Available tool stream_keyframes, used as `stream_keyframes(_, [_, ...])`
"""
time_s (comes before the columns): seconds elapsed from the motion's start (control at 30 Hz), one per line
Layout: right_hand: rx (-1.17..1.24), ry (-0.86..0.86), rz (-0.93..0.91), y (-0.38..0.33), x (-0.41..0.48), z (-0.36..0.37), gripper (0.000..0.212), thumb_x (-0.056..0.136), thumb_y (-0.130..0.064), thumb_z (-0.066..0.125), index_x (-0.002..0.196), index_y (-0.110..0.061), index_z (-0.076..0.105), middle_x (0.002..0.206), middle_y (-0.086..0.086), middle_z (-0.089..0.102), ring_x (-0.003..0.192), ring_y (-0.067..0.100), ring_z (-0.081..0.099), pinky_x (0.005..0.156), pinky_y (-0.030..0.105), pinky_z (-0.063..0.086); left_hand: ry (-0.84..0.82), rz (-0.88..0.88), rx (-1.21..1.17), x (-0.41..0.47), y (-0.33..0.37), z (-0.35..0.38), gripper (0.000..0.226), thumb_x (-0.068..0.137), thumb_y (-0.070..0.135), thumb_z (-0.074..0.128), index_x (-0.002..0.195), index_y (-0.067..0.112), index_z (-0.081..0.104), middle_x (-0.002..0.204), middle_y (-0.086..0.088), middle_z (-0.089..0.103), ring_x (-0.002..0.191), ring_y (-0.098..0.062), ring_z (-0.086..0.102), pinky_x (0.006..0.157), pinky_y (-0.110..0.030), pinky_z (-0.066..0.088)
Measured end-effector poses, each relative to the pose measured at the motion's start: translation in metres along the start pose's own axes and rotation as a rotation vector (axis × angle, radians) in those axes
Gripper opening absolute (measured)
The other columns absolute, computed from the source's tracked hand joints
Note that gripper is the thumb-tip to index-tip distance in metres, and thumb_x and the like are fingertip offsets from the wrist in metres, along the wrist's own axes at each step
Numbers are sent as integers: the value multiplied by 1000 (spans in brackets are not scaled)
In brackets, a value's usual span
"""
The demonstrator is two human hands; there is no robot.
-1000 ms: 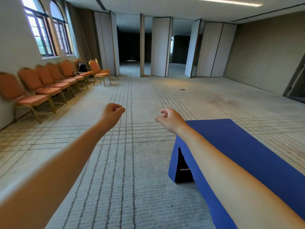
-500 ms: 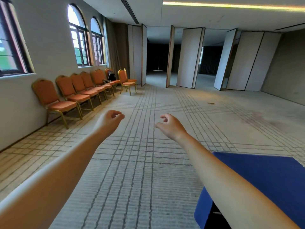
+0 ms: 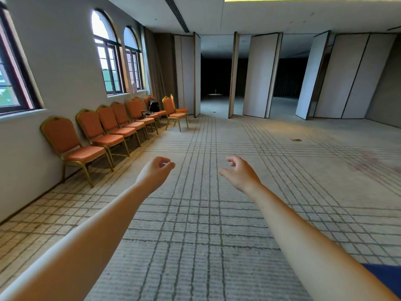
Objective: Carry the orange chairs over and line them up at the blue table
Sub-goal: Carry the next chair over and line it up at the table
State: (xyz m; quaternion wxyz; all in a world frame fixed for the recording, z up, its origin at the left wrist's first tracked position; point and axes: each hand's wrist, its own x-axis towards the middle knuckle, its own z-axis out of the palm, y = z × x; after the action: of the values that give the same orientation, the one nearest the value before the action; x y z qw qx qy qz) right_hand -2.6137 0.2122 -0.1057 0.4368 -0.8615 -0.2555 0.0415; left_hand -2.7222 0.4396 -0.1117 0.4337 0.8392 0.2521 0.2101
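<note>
Blue table (image 3: 388, 276) now only corner at right edge; orange chairs (image 3: 104, 131) nearer. My left hand (image 3: 155, 173), right hand (image 3: 239, 173) stretched forward, loosely curled, holding nothing.

Soft daylight from arched windows (image 3: 108, 57) (edges bowed), far room (image 3: 214, 77) dark

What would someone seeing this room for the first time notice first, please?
Two empty hands reach forward mid-frame, the left hand and right hand loosely curled. A row of orange chairs lines the left wall under arched windows. A corner of the blue table shows at lower right.
</note>
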Motion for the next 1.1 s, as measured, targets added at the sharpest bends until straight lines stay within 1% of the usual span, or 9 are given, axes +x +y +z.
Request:
stream_keyframes(0.17, [-24, -18, -9, 22, 140, 25, 59, 91, -36, 62, 143, -18, 42, 149, 6, 43, 132, 21, 46, 93, 32, 40, 0, -17, 30, 132, -19, 22, 40, 92, 44, 58, 124, 21, 58, 112, 2, 62, 99, -14, 61, 83, -32, 50])
stream_keyframes(0.3, [-35, -34, -10, 34, 258, 26, 62, 90, -37, 63, 145, -18, 41, 144, 6, 44, 125, 21, 48, 88, 33, 41, 20, -24, 73, 245, -17, 30, 43, 92, 45, 57, 128, 21, 55, 117, 1, 61, 98, -14, 61, 79, -30, 49])
stream_keyframes(0.33, [-40, -41, -9, 37, 290, 27, 61, 90, -37, 63, 144, -18, 41, 144, 7, 44, 125, 22, 48, 88, 33, 41, 23, -35, 82, 274, -18, 32, 43, 92, 45, 57, 128, 21, 54, 117, 1, 60, 98, -14, 61, 80, -31, 49])
stream_keyframes(0.47, [-51, -46, -9, 49, 404, 44, 61, 90, -36, 63, 144, -18, 42, 143, 6, 46, 126, 22, 48, 90, 34, 42, 35, -65, 59, 381, -30, 43, 43, 92, 44, 58, 129, 22, 54, 121, 2, 59, 105, -16, 60, 94, -38, 49])
stream_keyframes(0.5, [-61, -44, -8, 52, 418, 47, 60, 90, -36, 62, 144, -18, 42, 142, 7, 47, 125, 22, 49, 92, 35, 43, 34, -66, 58, 393, -33, 45, 43, 92, 44, 58, 129, 21, 54, 122, 2, 59, 106, -16, 60, 96, -39, 49])
stream_keyframes(0.63, [-69, -87, 6, 62, 514, 79, 59, 92, -37, 61, 144, -18, 42, 145, 6, 44, 128, 22, 48, 89, 32, 40, 45, -101, 40, 487, -55, 54, 42, 91, 42, 60, 127, 21, 56, 121, 0, 60, 105, -17, 60, 95, -38, 49])
stream_keyframes(0.8, [-88, -77, 6, 68, 644, 123, 61, 89, -36, 64, 143, -19, 42, 146, 5, 45, 129, 22, 47, 98, 36, 41, 54, -94, 33, 619, -85, 66, 42, 92, 40, 59, 127, 18, 56, 119, -3, 61, 104, -17, 60, 86, -32, 49])
stream_keyframes(1.0, [-41, -31, 8, 56, 820, 164, 61, 89, -34, 64, 144, -21, 42, 146, 5, 45, 128, 21, 48, 92, 34, 40, 20, -37, 42, 813, -103, 64, 43, 93, 39, 58, 130, 17, 54, 123, -3, 60, 108, -17, 59, 93, -34, 48])
stream_keyframes(1.1, [-18, -13, 12, 56, 888, 178, 61, 88, -34, 64, 144, -23, 41, 147, 4, 44, 131, 21, 46, 92, 34, 40, 14, -26, 26, 887, -110, 68, 43, 93, 38, 58, 130, 16, 54, 124, -3, 59, 108, -18, 59, 94, -35, 48])
